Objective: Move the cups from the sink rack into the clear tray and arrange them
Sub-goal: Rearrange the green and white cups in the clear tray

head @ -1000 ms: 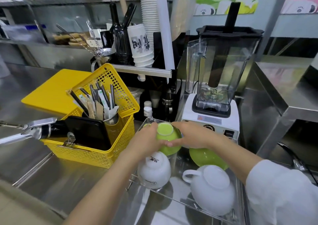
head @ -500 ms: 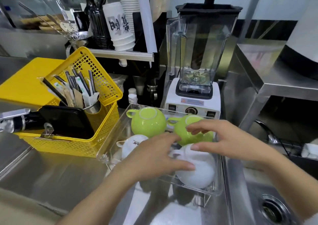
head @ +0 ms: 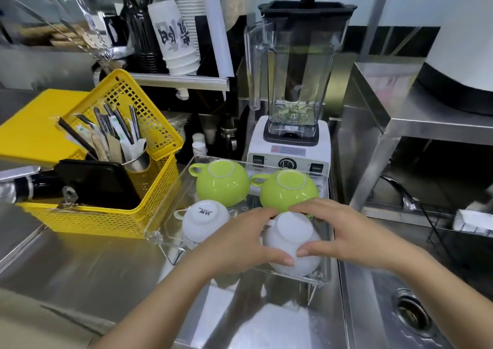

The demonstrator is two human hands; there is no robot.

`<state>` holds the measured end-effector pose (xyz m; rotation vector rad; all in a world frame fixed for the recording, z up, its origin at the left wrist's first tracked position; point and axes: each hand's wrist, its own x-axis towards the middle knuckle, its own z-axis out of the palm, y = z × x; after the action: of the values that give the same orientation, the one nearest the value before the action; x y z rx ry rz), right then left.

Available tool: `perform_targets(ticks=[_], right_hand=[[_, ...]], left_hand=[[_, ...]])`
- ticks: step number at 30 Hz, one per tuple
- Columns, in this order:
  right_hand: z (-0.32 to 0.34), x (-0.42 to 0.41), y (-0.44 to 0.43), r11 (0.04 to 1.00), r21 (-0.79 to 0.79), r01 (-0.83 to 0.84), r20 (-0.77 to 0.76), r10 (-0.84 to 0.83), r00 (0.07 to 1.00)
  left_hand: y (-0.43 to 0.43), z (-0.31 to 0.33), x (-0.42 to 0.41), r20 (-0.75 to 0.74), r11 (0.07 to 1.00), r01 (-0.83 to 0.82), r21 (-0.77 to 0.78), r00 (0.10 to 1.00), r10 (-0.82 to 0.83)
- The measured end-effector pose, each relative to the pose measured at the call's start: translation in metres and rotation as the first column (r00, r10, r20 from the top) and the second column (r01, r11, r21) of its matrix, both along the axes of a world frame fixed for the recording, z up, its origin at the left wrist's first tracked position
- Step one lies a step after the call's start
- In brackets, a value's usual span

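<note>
1. The clear tray [head: 170, 201] sits on the steel counter in front of the blender [head: 290, 151], the landmark here.
2. Four upturned cups lie inside: two green cups [head: 222, 183] [head: 289, 191] nearest the blender, a small white cup [head: 205, 219] in front of the left one.
3. The left hand [head: 240, 244] and right hand [head: 346, 234] both cup the big white cup [head: 290, 239], front right, apparently squaring it up.
4. The moving looks done; only final arranging seems left.

Glossy ceramic cups [head: 222, 181], clear plastic tray [head: 170, 204], brushed steel counter [head: 88, 263].
</note>
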<state>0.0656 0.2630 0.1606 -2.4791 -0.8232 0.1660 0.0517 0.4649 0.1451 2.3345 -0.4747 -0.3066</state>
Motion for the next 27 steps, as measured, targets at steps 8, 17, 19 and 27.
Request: perform_targets(ticks=[8,17,19,27], right_hand=[[0.014,-0.003,0.01,1.0,-0.007,0.02,0.083,-0.019,0.996],[0.021,-0.006,0.09,0.989,-0.146,-0.026,0.169,0.05,0.984],[0.016,-0.006,0.105,0.982,-0.187,-0.021,0.149,0.05,0.988],[0.003,-0.002,0.124,0.978,-0.211,-0.007,0.043,0.016,0.999]], left_hand=[[0.016,0.008,-0.007,0.068,0.998,-0.059,-0.01,0.996,0.059],[0.069,0.013,-0.017,0.315,0.812,-0.574,-0.105,0.755,0.575],[0.078,0.008,-0.019,0.242,0.791,-0.611,-0.031,0.764,0.599],[0.083,-0.009,-0.03,0.138,0.783,-0.621,-0.037,0.773,0.619]])
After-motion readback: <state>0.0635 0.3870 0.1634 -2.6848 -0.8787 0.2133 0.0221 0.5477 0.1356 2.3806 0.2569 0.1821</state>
